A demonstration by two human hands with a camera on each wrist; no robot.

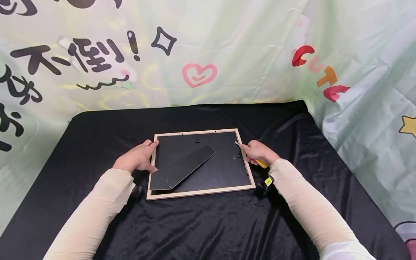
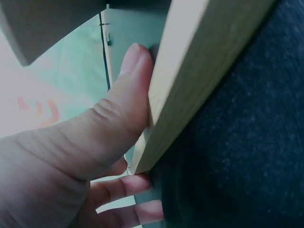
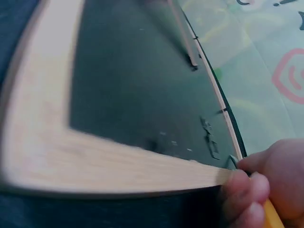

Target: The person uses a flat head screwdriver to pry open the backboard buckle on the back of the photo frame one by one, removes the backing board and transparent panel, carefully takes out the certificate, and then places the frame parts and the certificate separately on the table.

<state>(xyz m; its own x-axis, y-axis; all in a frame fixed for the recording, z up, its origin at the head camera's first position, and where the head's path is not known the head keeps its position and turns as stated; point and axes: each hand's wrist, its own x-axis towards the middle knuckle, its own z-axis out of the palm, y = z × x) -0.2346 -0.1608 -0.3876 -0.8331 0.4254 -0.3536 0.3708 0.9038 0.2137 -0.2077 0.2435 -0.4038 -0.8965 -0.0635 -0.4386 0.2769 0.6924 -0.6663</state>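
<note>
A light wooden picture frame point(image 1: 201, 193) lies face down, its black backing board point(image 1: 224, 169) showing and the black easel stand point(image 1: 186, 168) tilted up a little. At the left side of the frame, my left hand point(image 1: 138, 157) grips the wood, the thumb along the inner edge and the fingers at the outer side, as the left wrist view shows. My right hand point(image 1: 258, 151) holds a slim tool with a yellow handle point(image 1: 261, 164) at the right side. Its metal tip point(image 1: 237, 143) reaches over the inner edge of the frame. The right wrist view shows a small metal hanger point(image 3: 209, 137) nearby.
A black cloth point(image 1: 208, 227) covers the table beneath the frame. Behind and to the right hangs a pale green printed curtain point(image 1: 247, 65). Small dark tabs point(image 1: 215, 131) stand along the frame's far inner edge.
</note>
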